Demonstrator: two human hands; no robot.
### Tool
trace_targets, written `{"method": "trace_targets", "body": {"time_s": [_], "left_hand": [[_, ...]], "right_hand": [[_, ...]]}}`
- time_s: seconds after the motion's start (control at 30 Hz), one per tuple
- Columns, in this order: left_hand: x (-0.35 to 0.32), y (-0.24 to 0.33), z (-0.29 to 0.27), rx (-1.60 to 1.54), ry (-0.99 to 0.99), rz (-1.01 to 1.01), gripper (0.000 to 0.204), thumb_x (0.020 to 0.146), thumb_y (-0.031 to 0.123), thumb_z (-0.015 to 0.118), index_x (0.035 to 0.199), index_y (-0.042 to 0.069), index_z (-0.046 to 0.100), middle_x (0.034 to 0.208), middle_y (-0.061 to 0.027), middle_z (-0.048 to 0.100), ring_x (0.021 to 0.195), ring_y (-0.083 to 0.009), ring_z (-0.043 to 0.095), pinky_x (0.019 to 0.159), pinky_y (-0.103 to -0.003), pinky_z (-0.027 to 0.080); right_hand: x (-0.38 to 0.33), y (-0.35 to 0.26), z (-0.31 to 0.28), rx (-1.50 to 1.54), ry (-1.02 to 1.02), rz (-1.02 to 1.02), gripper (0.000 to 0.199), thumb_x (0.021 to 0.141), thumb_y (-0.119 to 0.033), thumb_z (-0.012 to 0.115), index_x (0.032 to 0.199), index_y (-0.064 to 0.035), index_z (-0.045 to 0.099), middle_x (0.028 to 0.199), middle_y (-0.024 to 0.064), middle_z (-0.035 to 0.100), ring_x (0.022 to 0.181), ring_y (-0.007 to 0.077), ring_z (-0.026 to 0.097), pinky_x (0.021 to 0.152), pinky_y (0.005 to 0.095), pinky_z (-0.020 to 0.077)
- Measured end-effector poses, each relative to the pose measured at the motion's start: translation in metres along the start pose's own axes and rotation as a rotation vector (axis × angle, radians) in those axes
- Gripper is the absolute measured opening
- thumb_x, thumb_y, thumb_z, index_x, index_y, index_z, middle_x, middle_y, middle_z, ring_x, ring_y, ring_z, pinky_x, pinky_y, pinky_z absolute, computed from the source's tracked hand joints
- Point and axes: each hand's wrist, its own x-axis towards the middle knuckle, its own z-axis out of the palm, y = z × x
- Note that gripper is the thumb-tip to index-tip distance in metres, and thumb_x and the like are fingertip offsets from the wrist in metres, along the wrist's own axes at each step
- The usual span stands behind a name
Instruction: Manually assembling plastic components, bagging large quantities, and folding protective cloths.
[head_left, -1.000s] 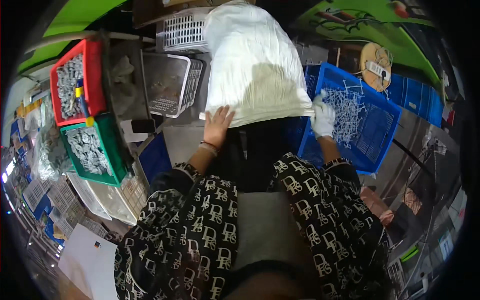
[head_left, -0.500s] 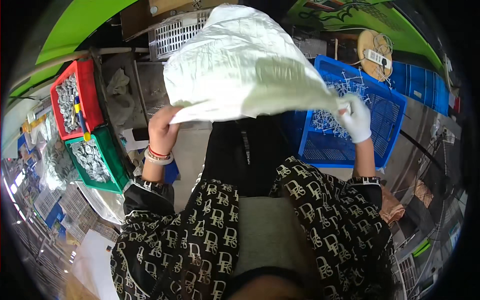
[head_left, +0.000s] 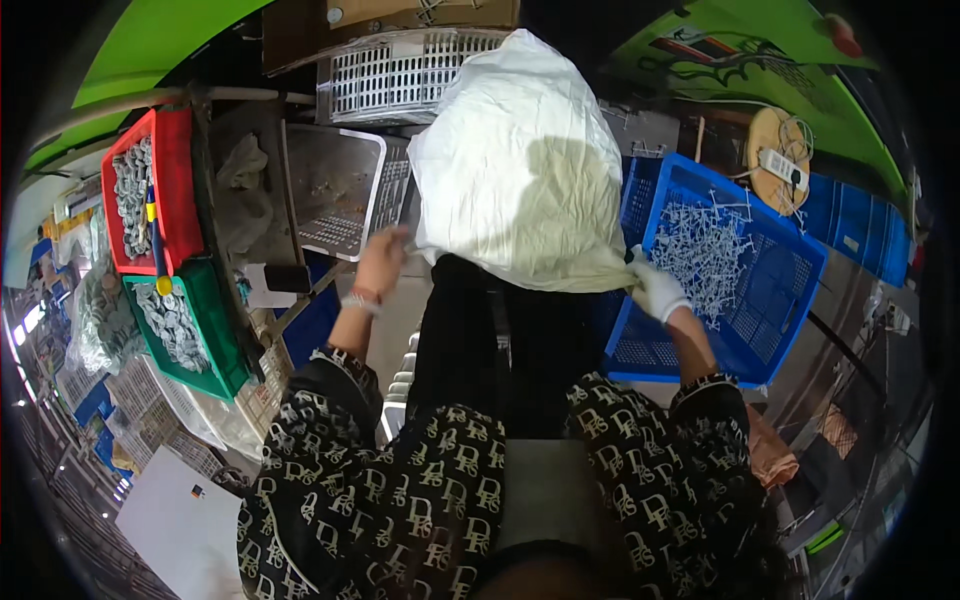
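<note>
A big, thin white bag [head_left: 510, 170] hangs puffed out in front of me over my dark trousers. My right hand [head_left: 660, 292], in a white glove, grips its lower right corner. My left hand [head_left: 378, 265], bare with bracelets at the wrist, is close to the bag's lower left corner, with a small gap between them. Motion smears the left fingers. To the right of the bag a blue plastic basket [head_left: 770, 330] holds a heap of thin metal pieces [head_left: 700, 250] like long screws or pins.
On the left stand a red bin [head_left: 180, 190] and a green bin [head_left: 225, 345] with grey metal parts; a yellow-and-blue tool [head_left: 158, 240] lies across them. Behind are a grey crate [head_left: 370, 150] and a white slotted crate [head_left: 400, 75]. A power strip [head_left: 783, 167] sits on a round wooden board at right.
The bag's lower edge has come down nearer to me and the bag is less spread. My left hand has moved right and come away from its corner; the right hand has moved left and lower.
</note>
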Motion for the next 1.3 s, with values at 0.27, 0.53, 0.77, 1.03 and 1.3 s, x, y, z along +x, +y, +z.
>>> {"method": "trace_targets", "body": {"time_s": [0.27,0.53,0.77,1.03,1.3], "left_hand": [[0.196,-0.012,0.028,-0.579,-0.166,-0.725,0.067,0.082,0.061,0.042,0.105,0.002,0.061,0.103,-0.0118,0.063,0.085,-0.0256,0.058,0.077,-0.033,0.043],[0.154,0.120,-0.055,-1.221,0.283,-0.111,0.012,0.087,0.009,0.050,0.096,0.006,0.057,0.080,0.0009,0.060,0.071,-0.0045,0.053,0.061,-0.020,0.042],[0.024,0.273,-0.075,-0.702,-0.722,0.823,0.025,0.086,0.015,0.054,0.108,0.004,0.054,0.081,-0.0099,0.061,0.069,-0.0200,0.058,0.064,-0.030,0.046],[-0.035,0.285,-0.113,-0.532,-0.034,0.605,0.016,0.084,0.007,0.056,0.097,0.002,0.049,0.083,-0.0078,0.057,0.066,-0.0180,0.058,0.059,-0.028,0.046],[0.000,0.451,-0.206,-0.332,0.458,1.035,0.020,0.084,0.017,0.054,0.086,-0.001,0.062,0.082,-0.0119,0.064,0.075,-0.0196,0.060,0.065,-0.032,0.047]], "right_hand": [[0.058,-0.019,-0.062,0.376,-0.120,-0.153,0.013,0.078,-0.006,0.052,0.090,-0.0024,0.057,0.079,0.0120,0.058,0.074,0.0236,0.058,0.070,0.0321,0.0464],[0.014,-0.049,-0.110,0.624,-0.189,-0.235,0.020,0.077,-0.009,0.054,0.095,-0.0002,0.055,0.081,0.0054,0.055,0.080,0.0129,0.054,0.073,0.0266,0.0452],[0.032,-0.194,-0.188,0.009,0.601,-0.647,0.078,0.062,-0.022,0.076,0.127,-0.0039,0.038,0.129,0.0204,0.041,0.116,0.0294,0.046,0.093,0.0353,0.0414],[-0.068,-0.208,-0.213,0.191,-0.224,-0.739,0.073,0.066,-0.024,0.076,0.127,-0.0024,0.043,0.117,0.0121,0.054,0.110,0.0274,0.050,0.096,0.0352,0.0381],[-0.079,-0.180,-0.317,-0.141,0.126,-0.168,0.038,0.077,-0.030,0.060,0.102,-0.0015,0.060,0.090,0.0162,0.063,0.080,0.0202,0.060,0.073,0.0299,0.0475]]}}
